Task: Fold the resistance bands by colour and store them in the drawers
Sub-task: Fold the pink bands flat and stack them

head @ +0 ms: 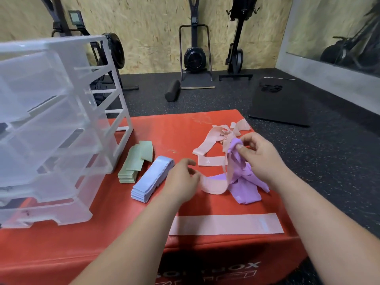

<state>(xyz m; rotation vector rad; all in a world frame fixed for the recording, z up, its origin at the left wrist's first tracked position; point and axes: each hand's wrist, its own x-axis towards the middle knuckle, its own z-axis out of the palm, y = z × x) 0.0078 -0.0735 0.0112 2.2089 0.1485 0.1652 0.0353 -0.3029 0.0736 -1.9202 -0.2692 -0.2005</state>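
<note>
- Hands work apart from each other, both well to the right of the drawer unit (51,120), which stands on the left part of a red padded box (127,233).
- The left hand (182,182), the 1 nearer the drawer unit, has its fingers curled and pinches the end of a loose pink band (213,186); blur hides the exact grip.
- The right hand (261,157), farther from the drawer unit, pinches the top of a purple band (234,149) between thumb and fingertips and holds it lifted. The rest of the purple bundle (244,192) lies crumpled on the box below.
- The loose pink band curves from the left hand across to the purple bundle and touches it.
- 2 folded stacks lie just right of the drawer unit: a green stack (133,161) closest to it, then a blue stack (152,177) just beside the left hand.
- A pink tangle (218,140) of unfolded bands lies beyond the right hand, far right of the drawer unit.
- 1 flat pink band (226,224) lies straight along the box's near edge, right of the drawer unit, its left end under the left forearm.
- The drawer unit is translucent plastic, and its drawers are pulled partly out toward the viewer.
- Behind and to the right of the drawer unit, on the dark floor, stand exercise machines (194,56), a black foam roller (172,90) and a black mat (279,103).
</note>
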